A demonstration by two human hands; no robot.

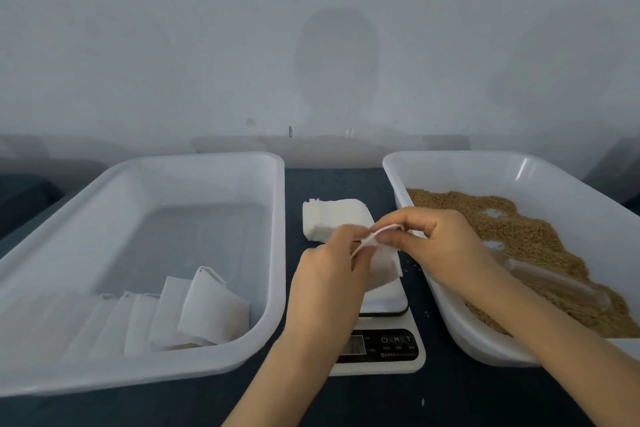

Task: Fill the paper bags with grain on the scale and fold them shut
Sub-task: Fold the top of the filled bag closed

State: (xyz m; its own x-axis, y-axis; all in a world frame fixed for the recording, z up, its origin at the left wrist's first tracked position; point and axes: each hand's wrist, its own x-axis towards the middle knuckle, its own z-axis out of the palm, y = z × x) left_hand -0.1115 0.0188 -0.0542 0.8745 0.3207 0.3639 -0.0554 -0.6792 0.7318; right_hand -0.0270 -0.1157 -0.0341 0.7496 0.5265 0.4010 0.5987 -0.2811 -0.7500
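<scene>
We see a dark tabletop carrying two white trays. The left tray holds a row of folded bags near its front. The right tray holds grain and a clear scoop. The scale stands between them, with a stack of empty bags behind it. Over the scale, the left grip and right grip both pinch the top edge of one paper bag.

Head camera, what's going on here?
A person holds a small white paper bag over the white digital kitchen scale, left hand and right hand both pinching its top edge. More white bags lie in the left white plastic tray; brown grain sits in the right white plastic tray. A stack of flat bags lies behind the scale.
</scene>
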